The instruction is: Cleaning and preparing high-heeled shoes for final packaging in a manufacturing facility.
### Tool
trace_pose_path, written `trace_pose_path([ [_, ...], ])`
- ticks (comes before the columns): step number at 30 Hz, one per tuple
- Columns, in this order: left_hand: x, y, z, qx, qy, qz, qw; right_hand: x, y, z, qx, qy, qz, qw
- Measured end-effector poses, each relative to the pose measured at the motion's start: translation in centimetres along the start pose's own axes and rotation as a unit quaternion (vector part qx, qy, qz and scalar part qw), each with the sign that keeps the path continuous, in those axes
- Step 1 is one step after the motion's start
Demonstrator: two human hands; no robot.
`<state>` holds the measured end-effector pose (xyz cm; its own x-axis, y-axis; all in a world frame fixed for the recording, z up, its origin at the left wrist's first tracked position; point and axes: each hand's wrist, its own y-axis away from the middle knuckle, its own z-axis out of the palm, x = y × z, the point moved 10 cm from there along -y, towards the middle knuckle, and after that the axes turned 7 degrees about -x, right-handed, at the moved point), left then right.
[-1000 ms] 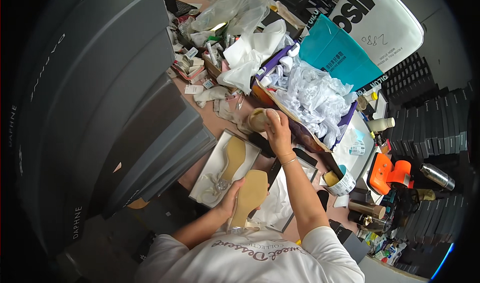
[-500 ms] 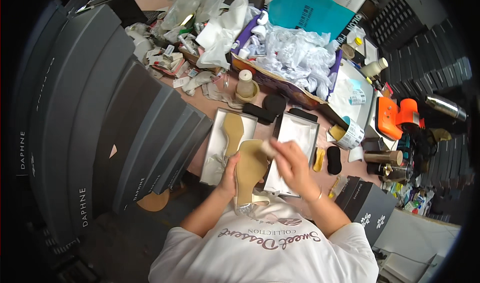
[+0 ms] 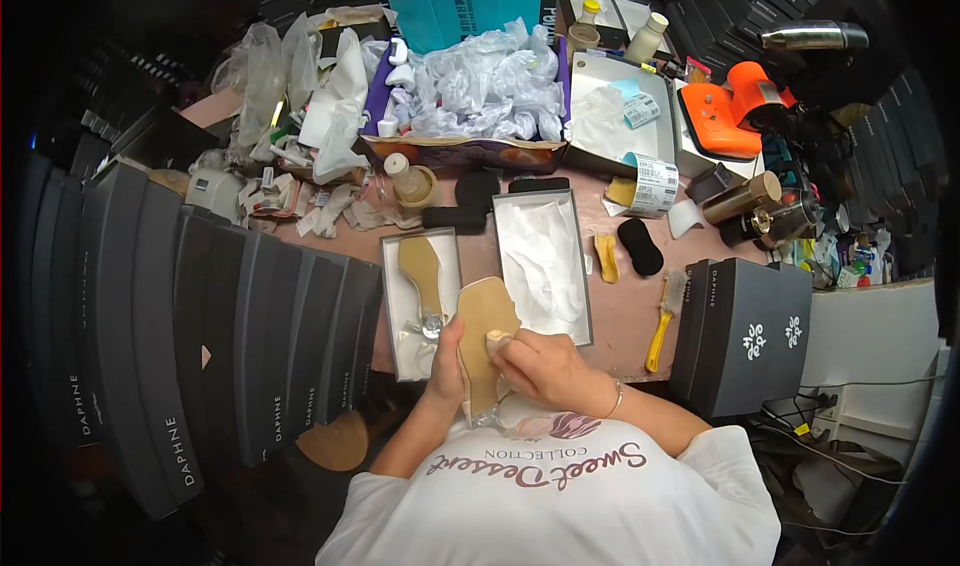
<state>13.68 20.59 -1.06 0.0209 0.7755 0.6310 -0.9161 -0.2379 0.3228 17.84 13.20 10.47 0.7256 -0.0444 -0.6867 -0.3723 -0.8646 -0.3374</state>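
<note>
My left hand [image 3: 447,364] is closed around the edge of a high-heeled sandal [image 3: 487,311] in front of my chest. Its tan sole faces up and its clear heel points toward me. Between the fingertips of my right hand [image 3: 548,366] is a small cream-coloured piece [image 3: 497,336], pressed to the middle of the sole. What the piece is made of does not show. A matching sandal [image 3: 418,268] lies sole up in the open shoebox [image 3: 388,311] just beyond my left hand. To its right lies another open box part [image 3: 588,296], lined with white tissue paper [image 3: 540,256].
A yellow-handled brush [image 3: 660,336], a yellow cloth [image 3: 606,256] and black pads [image 3: 640,248] lie to the right. A bottle [image 3: 410,181] stands in a tape roll behind the shoebox. Dark shoeboxes are stacked at left [image 3: 260,346] and right [image 3: 755,336]. A carton [image 3: 470,154] holds crumpled plastic.
My right hand has come down the sole toward the heel with the cream-coloured piece. My left hand still holds the sandal. The view has turned, bringing the brush fully into sight.
</note>
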Motion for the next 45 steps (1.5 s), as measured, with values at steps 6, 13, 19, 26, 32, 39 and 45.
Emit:
trace_pose_path([
  [6, -0.1, 0.2, -0.1, -0.043, 0.051, -0.021, 0.998, 3.1, -2.6, -0.6, 0.016, 0.005, 0.005, 1.000],
  [13, -0.9, 0.0, -0.4, -0.108, 0.027, -0.030, 0.993, 5.0, -2.7, -1.0, 0.058, -0.027, 0.018, 0.998],
  [19, -1.1, 0.1, -0.8, -0.064, 0.012, -0.038, 0.997, 4.8, -1.4, -1.7, 0.069, -0.034, 0.025, 0.997],
  [26, 0.0, -0.5, -0.6, 0.016, 0.010, -0.019, 1.000, 2.1, -1.0, 0.8, -0.022, 0.006, -0.008, 1.000],
  [32, -0.2, -0.3, -0.6, -0.050, -0.003, -0.025, 0.998, -0.6, -0.7, 2.7, -0.105, 0.004, -0.060, 0.993],
  [39, -1.6, 0.3, -1.5, -0.010, 0.060, -0.061, 0.996, 1.4, -2.3, 2.3, -0.089, 0.012, -0.039, 0.995],
  [45, -1.6, -0.6, -0.3, -0.183, 0.094, -0.061, 0.977, 0.1, -4.0, 2.0, -0.083, 0.046, -0.083, 0.992],
])
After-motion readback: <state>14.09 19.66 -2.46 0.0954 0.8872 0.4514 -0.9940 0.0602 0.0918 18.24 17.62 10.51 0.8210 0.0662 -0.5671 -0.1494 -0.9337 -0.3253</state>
